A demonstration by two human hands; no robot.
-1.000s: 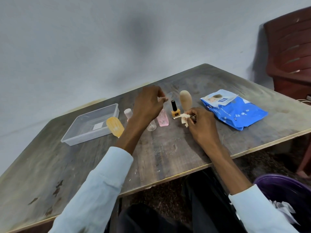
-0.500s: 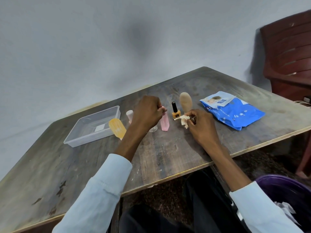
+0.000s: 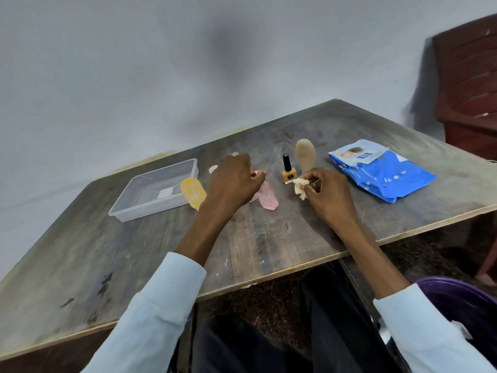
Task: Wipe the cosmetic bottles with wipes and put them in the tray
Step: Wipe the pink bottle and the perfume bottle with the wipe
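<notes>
Left hand (image 3: 234,181) has just gripped the pink bottle (image 3: 267,199) at 12 o'clock; right hand (image 3: 326,193) still pinches the wipe (image 3: 300,187), so wiping comes next.

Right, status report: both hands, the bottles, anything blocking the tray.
Left hand grips pink bottle. Right hand pinches crumpled white wipe. Clear plastic tray holds no bottles. Yellow oval bottle stands against tray's near corner.

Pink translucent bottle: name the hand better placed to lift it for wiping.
Left. The left hand already pinches the top of the pink translucent bottle, while the right hand is occupied holding a crumpled white wipe.
</notes>
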